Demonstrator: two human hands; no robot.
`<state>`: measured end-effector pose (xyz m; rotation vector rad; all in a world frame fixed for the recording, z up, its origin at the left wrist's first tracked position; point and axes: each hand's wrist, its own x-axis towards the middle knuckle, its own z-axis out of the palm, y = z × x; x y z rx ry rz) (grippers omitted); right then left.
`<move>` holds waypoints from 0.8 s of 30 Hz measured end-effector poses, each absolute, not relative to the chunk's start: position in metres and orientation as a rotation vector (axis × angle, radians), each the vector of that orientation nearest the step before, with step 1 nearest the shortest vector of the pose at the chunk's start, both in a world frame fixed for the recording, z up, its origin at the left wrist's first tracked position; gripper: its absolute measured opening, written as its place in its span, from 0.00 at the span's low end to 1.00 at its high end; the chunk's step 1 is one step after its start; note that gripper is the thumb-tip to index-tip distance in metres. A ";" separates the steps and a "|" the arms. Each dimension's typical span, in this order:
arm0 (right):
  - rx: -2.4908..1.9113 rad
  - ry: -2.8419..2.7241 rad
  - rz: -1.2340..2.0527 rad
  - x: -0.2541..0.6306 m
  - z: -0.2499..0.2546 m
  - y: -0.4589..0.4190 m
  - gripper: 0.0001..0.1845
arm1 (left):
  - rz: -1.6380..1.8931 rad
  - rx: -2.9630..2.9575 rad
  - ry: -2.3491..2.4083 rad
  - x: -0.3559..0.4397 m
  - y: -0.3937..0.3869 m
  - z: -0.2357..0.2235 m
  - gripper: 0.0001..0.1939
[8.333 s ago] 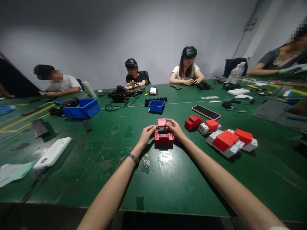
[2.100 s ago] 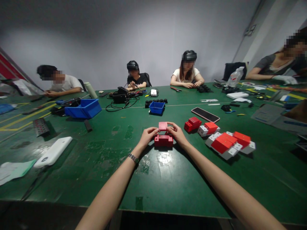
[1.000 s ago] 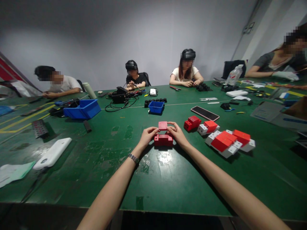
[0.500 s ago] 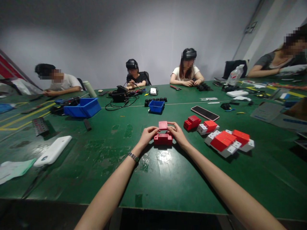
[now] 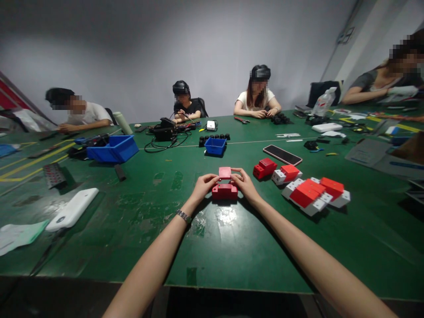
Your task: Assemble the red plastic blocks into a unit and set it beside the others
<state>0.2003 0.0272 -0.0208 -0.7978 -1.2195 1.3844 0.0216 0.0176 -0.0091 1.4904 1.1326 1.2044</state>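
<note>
Between my hands is a small red block-shaped piece [image 5: 225,172], its flat pinkish-red face toward me. My left hand [image 5: 204,187] pinches its left side, and my right hand [image 5: 244,184] grips its right side. Just in front of it, nearer to me, a red housing [image 5: 225,191] with stepped ends and small holes rests on the table. Whether the two pieces touch is hard to tell. Right of my hands stand another red housing [image 5: 265,168], a grey-and-red module [image 5: 286,174] and a cluster of larger grey-and-red modules [image 5: 309,195].
A small blue bin [image 5: 215,146] lies beyond my hands, a larger blue bin [image 5: 113,149] to the left. A phone [image 5: 282,154] sits behind the modules. At left is a white power bank [image 5: 73,209] with a cable. Several people sit around the green table [image 5: 212,260].
Since the oldest frame the held red piece has tipped, showing more of its flat face, and sits slightly lower. Over the last second my hands have stayed nearly still.
</note>
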 end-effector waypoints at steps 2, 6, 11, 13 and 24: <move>-0.800 -1.222 1.380 0.200 -0.021 0.027 0.19 | 1.206 1.491 1.131 0.022 0.018 -0.010 0.16; -0.796 -1.225 1.382 0.200 -0.020 0.026 0.19 | 1.205 1.496 1.127 0.022 0.018 -0.010 0.16; -0.775 -1.232 1.387 0.200 -0.018 0.025 0.20 | 1.208 1.487 1.140 0.022 0.018 -0.010 0.15; -0.769 -1.242 1.381 0.200 -0.018 0.025 0.20 | 1.207 1.477 1.134 0.022 0.017 -0.009 0.15; -0.759 -1.251 1.384 0.200 -0.014 0.022 0.20 | 1.218 1.446 1.110 0.022 0.016 -0.007 0.16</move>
